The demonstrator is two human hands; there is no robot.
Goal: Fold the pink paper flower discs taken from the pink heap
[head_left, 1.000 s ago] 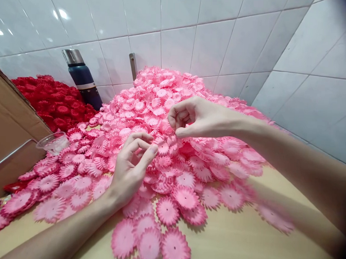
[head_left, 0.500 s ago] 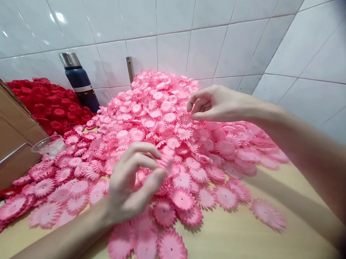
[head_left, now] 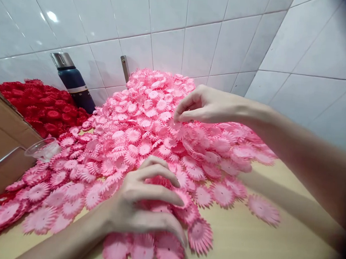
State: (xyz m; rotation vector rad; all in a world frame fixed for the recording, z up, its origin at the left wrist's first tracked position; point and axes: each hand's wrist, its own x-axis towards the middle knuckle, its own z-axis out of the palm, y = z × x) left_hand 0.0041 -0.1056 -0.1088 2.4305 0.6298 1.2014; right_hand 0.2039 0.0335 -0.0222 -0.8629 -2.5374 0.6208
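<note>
The left hand [head_left: 146, 205] lies spread, fingers apart, on pink paper flowers [head_left: 137, 139] heaped on the table [head_left: 256, 246]. The right hand [head_left: 203, 106] pinches one flower on the heap. A clear cup [head_left: 43, 149] beside the flowers looks empty.

No text, label or number is readable.

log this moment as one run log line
left hand: flat on pink flower cutouts | right hand: pinching at pile top

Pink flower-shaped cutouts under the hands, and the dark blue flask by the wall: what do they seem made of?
Pink flower-shaped cutouts: probably thin fabric or paper, matte, with flat fringed edges. Dark blue flask: likely metal, with a shiny steel-looking cap and a smooth coated body.
</note>
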